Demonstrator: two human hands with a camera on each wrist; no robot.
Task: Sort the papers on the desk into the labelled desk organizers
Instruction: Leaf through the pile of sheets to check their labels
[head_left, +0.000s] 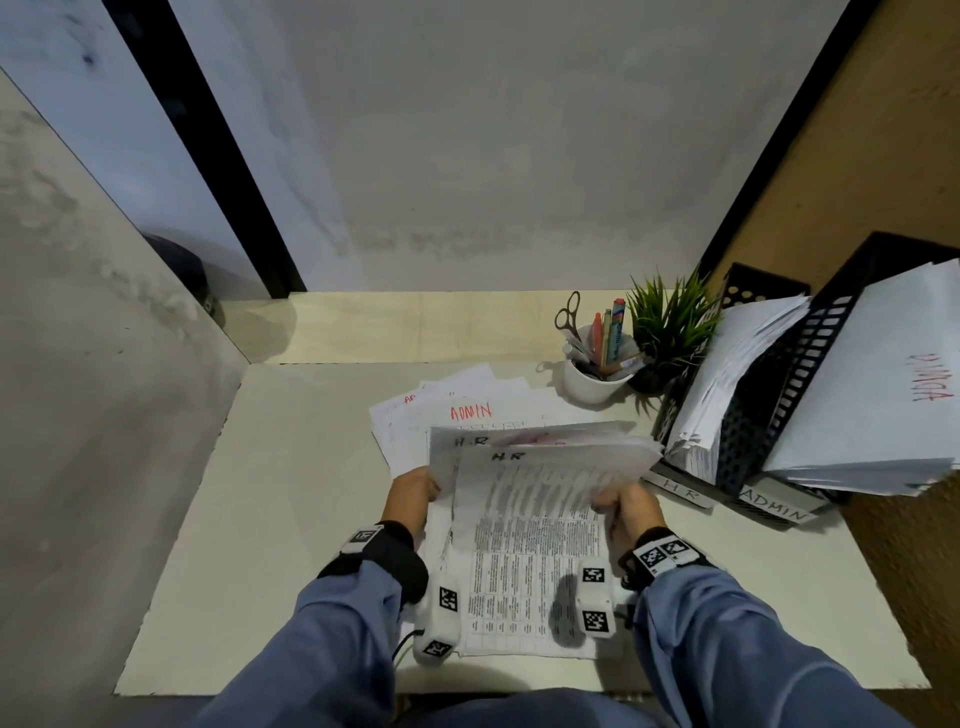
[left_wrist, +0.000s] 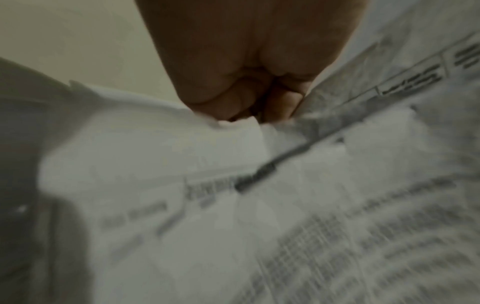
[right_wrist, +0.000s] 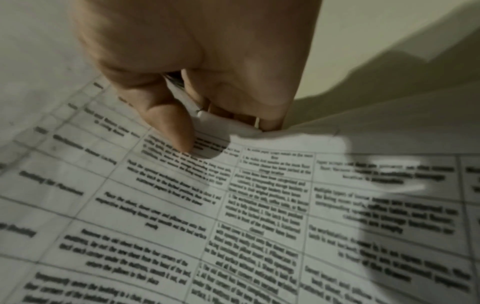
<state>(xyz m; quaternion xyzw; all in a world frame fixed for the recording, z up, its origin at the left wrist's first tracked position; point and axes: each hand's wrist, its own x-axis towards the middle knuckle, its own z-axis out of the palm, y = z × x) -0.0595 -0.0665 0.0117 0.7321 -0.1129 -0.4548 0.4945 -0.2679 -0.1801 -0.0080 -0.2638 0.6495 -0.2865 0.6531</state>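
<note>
White paper: H.R sheaf (head_left: 540, 467), held at desk (head_left: 291, 493) centre, long axis 6-to-12 o'clock, headings toward 12. Left hand (head_left: 413, 491) grips its 9 o'clock edge; right hand (head_left: 631, 506) pinches the 3 o'clock edge. Step: gathering H.R sheets, apparently; left-wrist view blurred. Next: carry to H.R organizer (head_left: 727, 395) at 2 o'clock. ADMIN sheets (head_left: 467, 410) remain at 12.
</note>
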